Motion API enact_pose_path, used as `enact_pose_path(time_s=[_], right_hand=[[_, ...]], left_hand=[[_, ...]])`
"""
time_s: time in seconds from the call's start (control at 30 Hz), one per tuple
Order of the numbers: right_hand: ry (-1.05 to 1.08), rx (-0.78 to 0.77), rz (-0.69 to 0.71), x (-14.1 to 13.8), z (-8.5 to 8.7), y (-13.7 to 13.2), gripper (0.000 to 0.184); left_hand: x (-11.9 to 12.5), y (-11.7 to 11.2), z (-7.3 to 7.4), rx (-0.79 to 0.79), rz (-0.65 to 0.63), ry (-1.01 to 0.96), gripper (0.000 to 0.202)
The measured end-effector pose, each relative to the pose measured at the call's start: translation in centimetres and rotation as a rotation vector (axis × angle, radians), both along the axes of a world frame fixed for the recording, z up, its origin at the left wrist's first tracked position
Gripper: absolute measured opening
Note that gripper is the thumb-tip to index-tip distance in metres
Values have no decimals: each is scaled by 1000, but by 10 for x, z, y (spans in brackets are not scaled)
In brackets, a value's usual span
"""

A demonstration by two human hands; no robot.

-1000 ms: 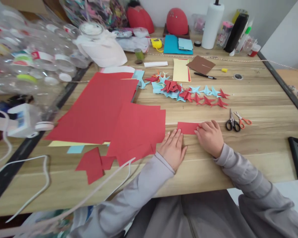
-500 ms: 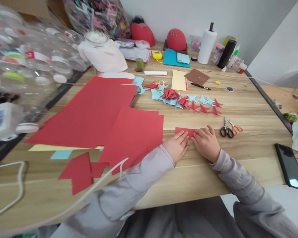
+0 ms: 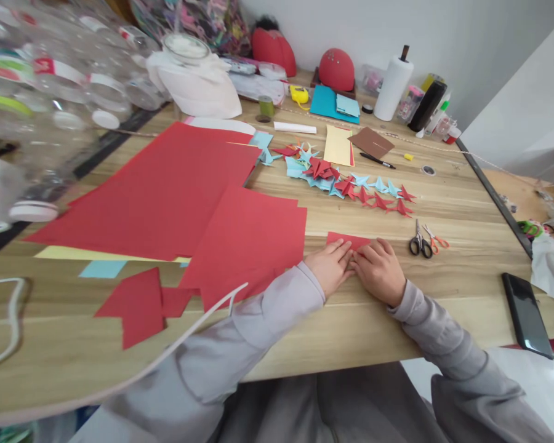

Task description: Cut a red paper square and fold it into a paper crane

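Note:
A small folded piece of red paper [image 3: 348, 237] lies flat on the wooden table in front of me, its near side covered by my fingers. My left hand [image 3: 331, 264] rests on its left part with fingers stretched out and pressed down. At the right end, my right hand [image 3: 377, 268] is closed, fingers curled over the paper's near edge; the fingertips are partly hidden. Both hands meet at the thumbs. Beyond them stretches a row of folded red and light blue paper stars [image 3: 346, 183]. Black-handled scissors [image 3: 420, 241] and orange-handled scissors [image 3: 436, 240] lie right of my hands.
Large red sheets [image 3: 166, 191] and cut red pieces [image 3: 141, 307] spread over the left side. A white cable [image 3: 203, 323] crosses near my left sleeve. Plastic bottles [image 3: 69, 92] crowd the far left. A black phone [image 3: 527, 314] lies at the right edge, and a pen [image 3: 377, 161] farther back.
My right hand has slid slightly left and down along the red paper, closing up against my left hand. The camera view has turned a little.

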State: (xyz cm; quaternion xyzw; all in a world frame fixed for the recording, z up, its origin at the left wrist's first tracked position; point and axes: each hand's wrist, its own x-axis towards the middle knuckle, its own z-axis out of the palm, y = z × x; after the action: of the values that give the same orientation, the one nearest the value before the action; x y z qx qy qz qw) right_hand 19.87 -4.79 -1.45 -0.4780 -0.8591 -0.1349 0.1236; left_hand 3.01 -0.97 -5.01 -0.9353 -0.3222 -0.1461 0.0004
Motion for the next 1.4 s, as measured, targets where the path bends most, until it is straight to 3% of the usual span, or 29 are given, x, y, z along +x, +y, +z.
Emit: enact_pose_path(time_s=[0.23,0.43,0.57,0.67,0.9,1.13,1.4], right_hand=[[-44,77,53,12,0,-4,19],[-2,66,5,30,3,-12,17],[56,81,-40,35,14,-8,16],[62,-18,13,27,18,3,18],[-6,-40,96,11,2,29,19],[77,5,135,17,-1,29,18],[86,113,190,10,-6,30,19]], left_hand=[[2,3,4,-23,-3,28,51],[4,5,-1,26,-8,12,49],[7,10,-4,92,-13,-55,38],[8,16,0,102,-28,-82,28],[2,22,10,129,-20,-129,25],[-4,28,7,198,-97,-109,23],[-3,27,15,322,-135,-93,25]])
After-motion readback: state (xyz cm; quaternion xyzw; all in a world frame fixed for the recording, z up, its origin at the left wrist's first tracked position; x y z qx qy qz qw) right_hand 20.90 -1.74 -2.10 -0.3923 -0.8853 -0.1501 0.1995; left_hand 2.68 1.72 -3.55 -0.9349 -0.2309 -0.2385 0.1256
